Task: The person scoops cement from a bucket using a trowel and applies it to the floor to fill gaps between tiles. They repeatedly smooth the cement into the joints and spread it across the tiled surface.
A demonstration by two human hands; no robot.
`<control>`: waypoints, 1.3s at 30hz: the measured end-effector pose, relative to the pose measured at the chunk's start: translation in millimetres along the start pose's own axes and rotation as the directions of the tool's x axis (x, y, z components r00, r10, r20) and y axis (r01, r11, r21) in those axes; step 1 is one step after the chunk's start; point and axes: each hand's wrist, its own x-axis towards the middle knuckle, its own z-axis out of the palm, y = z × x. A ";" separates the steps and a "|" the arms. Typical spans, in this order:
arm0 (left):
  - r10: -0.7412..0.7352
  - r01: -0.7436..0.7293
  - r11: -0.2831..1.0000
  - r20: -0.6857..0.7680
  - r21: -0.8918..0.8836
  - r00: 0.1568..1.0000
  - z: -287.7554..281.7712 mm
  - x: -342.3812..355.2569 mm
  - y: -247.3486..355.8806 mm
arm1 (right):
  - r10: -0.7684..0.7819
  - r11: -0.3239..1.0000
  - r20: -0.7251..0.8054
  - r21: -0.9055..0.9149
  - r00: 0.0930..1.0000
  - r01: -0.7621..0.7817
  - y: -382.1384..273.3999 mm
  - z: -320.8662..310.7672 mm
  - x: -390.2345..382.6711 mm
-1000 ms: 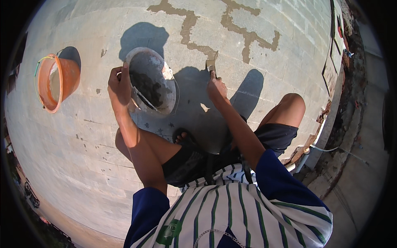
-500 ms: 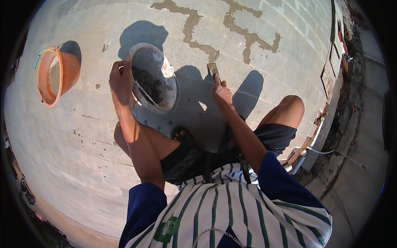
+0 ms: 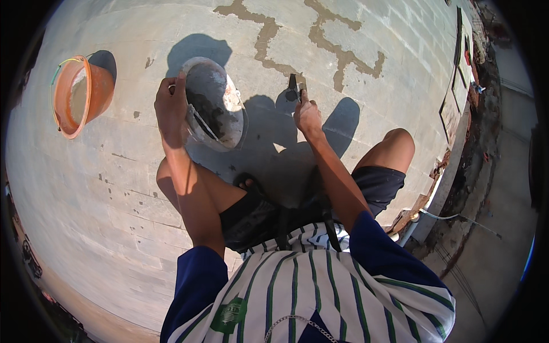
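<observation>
My left hand (image 3: 171, 111) grips the rim of a pale, mortar-stained bucket (image 3: 233, 128), which tilts with its mouth toward me. Dark grey wet mortar (image 3: 213, 121) lies inside it. In my right hand (image 3: 309, 118) is a small putty knife (image 3: 302, 83), its handle wrapped by my fingers and the index finger stretched along it. The blade shows narrow, beside its dark shadow, near the lower end of a wet mortar line (image 3: 266, 40) spread over the block joints. Another stepped mortar line (image 3: 342, 54) runs to the right.
An orange bucket (image 3: 102, 91) with a light grey content stands at the far left. Grey blocks (image 3: 103, 171) make up the surface I squat on. Along the right edge are a flat board (image 3: 450, 108), a pipe (image 3: 409, 231) and a drop to a lower strip of ground.
The putty knife has turned from showing its blade face to looking narrow, and its shadow now stands apart from it. My left hand stays on the bucket rim.
</observation>
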 end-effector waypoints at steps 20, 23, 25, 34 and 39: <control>0.011 -0.011 0.994 0.006 0.112 1.000 4.7 14.5 -15.9 | 0.102 0.993 0.296 -0.083 0.950 -0.080 -11.8 29.3 -63.4; 0.010 -0.009 0.997 -0.011 0.080 1.000 4.4 9.3 -10.9 | 0.098 0.995 0.221 -0.039 0.970 -0.092 -16.6 19.5 -63.5; 0.010 -0.010 0.998 0.001 0.066 1.000 4.3 6.4 -6.4 | 0.101 0.995 0.063 -0.005 0.993 -0.101 -17.7 21.1 -54.2; -0.004 0.000 0.995 0.041 0.096 0.999 3.8 10.3 -6.6 | 0.092 0.995 0.228 -0.056 0.969 -0.081 4.4 68.5 -59.1; 0.025 -0.025 1.000 0.024 0.019 0.999 6.0 8.9 -7.3 | 0.082 0.996 0.259 0.005 0.962 -0.087 -16.6 10.0 -58.2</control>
